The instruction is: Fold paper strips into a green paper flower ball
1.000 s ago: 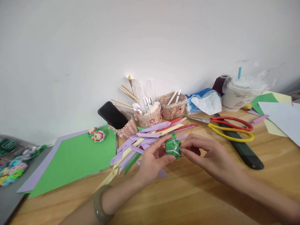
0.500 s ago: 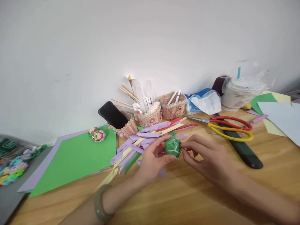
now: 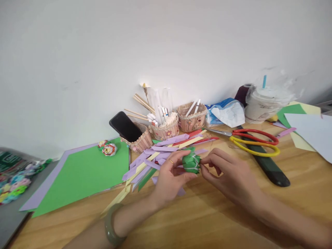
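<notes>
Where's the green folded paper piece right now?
In the head view, the green folded paper piece is just right of centre, held in the left hand, with the right hand's fingertips at its right edge and paper strips behind.

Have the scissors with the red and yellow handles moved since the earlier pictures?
No. The scissors lie across the long black object at the same place as before; both drift slightly leftward together, which suggests camera motion.

green paper ball (image 3: 191,163) | pale zigzag lines | in left hand (image 3: 168,178)
</notes>
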The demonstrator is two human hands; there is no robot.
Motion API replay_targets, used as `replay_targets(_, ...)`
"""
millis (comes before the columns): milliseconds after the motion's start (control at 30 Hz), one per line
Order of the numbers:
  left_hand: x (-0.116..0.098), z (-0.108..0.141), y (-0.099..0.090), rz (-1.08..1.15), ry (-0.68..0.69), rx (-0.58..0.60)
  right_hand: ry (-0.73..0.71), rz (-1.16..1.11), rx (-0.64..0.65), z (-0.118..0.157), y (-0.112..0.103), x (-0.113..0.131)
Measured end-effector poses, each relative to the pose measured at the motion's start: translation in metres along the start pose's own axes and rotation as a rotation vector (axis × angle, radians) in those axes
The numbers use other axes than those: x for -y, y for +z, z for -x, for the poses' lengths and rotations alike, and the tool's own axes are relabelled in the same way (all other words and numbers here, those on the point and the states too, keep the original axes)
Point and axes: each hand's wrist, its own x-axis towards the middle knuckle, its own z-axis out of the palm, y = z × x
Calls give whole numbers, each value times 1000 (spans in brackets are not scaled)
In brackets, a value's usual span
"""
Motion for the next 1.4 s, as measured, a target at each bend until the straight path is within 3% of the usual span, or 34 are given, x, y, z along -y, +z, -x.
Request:
replay_targets(133, 1, 1, 0, -6, -5, -31, -7, -106, 11, -2, -3, 2)
replay_targets(367, -1, 0, -1, 35, 23, -60, 347, -678, 281, -13, -10, -4)
replay_targets(567, -1, -1, -1, 54, 1, -55, 492, -838, 398, -14, -7, -10)
replay_targets(767, -1, -1, -1, 77, -35, -25, 343, -732, 398, -13, -7, -11)
replay_targets(1133, 0, 0, -2, 44, -71, -7, 97, -358, 179, -10, 0, -4)
replay_targets(1400, -2, -1, -1, 33, -85, -35, 51, -231, 139, -2, 7, -7)
